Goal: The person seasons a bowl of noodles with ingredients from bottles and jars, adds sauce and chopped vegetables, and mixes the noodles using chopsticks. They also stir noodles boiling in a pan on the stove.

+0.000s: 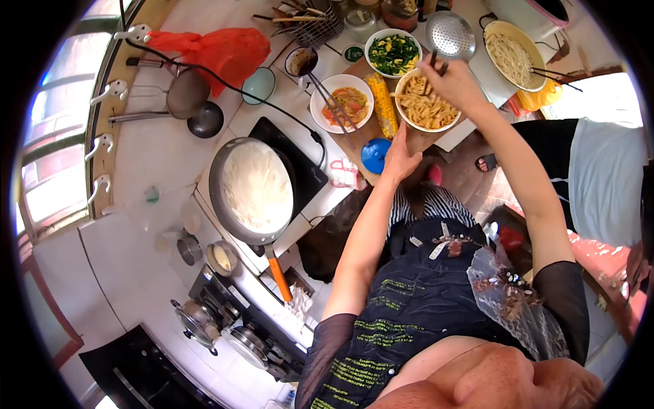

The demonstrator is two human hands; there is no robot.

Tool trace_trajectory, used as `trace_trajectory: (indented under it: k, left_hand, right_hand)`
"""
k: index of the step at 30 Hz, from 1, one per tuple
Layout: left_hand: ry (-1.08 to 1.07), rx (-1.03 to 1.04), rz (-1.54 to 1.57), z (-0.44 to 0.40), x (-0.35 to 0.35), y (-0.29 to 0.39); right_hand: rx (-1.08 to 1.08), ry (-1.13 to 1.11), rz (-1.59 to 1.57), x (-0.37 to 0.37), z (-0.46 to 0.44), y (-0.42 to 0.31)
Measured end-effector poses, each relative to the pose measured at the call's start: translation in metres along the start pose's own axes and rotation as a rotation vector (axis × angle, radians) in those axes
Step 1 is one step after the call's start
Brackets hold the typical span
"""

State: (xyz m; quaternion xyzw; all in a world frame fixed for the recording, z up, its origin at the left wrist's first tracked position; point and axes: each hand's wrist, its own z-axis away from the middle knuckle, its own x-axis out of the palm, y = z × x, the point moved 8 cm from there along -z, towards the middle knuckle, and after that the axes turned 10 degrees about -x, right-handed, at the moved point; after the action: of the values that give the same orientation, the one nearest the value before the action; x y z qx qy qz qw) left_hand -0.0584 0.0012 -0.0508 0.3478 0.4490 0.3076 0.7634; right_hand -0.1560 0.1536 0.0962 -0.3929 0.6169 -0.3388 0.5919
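My right hand [453, 82] is closed on dark chopsticks [429, 80], whose tips reach into a bowl of noodles [426, 105]. My left hand [400, 158] is at the near edge of that bowl, one finger stretched up to its rim; the other fingers are partly hidden. A blue lid [375, 155] lies just left of it. Beside the noodles stand a bottle with a yellow label [383, 109], a bowl of chopped greens with egg [394, 54] and a white bowl of reddish food [346, 107] with chopsticks across it.
A wide pan [255, 187] of pale food, with an orange handle, sits on a black cooktop [310, 174]. At the upper right are a skimmer [450, 35] and a pot of white noodles [512, 58]. Another person [603, 177] stands at the right.
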Motion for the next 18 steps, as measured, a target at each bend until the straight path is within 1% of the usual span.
trace_trajectory:
  k: [1, 3, 5, 7, 8, 9, 11, 12, 13, 15, 17, 18]
  left_hand:
    - [-0.003, -0.008, 0.0, 0.002, -0.001, 0.002]
    - [-0.002, -0.017, 0.0, 0.002, -0.003, 0.004]
    - [-0.011, -0.028, -0.017, 0.002, -0.003, 0.005]
    - [-0.021, -0.05, -0.026, 0.002, -0.003, 0.003]
    - [-0.035, -0.07, -0.035, 0.002, -0.002, 0.001]
    - [-0.042, -0.067, -0.034, 0.002, -0.002, 0.001]
    - [-0.028, -0.045, -0.01, 0.0, -0.002, 0.003]
    - [-0.03, -0.049, -0.007, 0.003, -0.004, 0.004]
    - [-0.03, -0.05, -0.002, 0.004, -0.005, 0.006]
    - [-0.034, -0.05, 0.006, 0.003, -0.004, 0.006]
    - [-0.022, -0.047, -0.012, 0.0, -0.003, 0.003]
    - [-0.025, -0.045, -0.013, -0.001, -0.002, 0.002]
  right_hand:
    - [-0.002, -0.009, 0.003, -0.003, -0.003, -0.006]
    - [-0.306, 0.178, 0.173, -0.024, -0.009, -0.043]
    - [-0.275, 0.166, 0.126, -0.014, -0.004, -0.046]
    - [-0.345, 0.095, 0.11, 0.016, 0.006, -0.034]
    - [-0.397, 0.024, 0.141, 0.027, 0.009, -0.021]
    - [-0.391, 0.027, 0.146, 0.02, 0.011, -0.012]
    - [-0.209, 0.082, 0.002, 0.003, 0.012, 0.015]
    - [-0.125, 0.067, -0.013, -0.012, 0.013, 0.006]
    - [-0.121, 0.067, -0.012, -0.026, 0.015, -0.007]
    - [0.065, 0.153, -0.158, -0.054, 0.025, -0.007]
    - [-0.006, 0.198, -0.21, -0.074, 0.032, -0.007]
    - [0.001, 0.216, -0.23, -0.076, 0.037, 0.001]
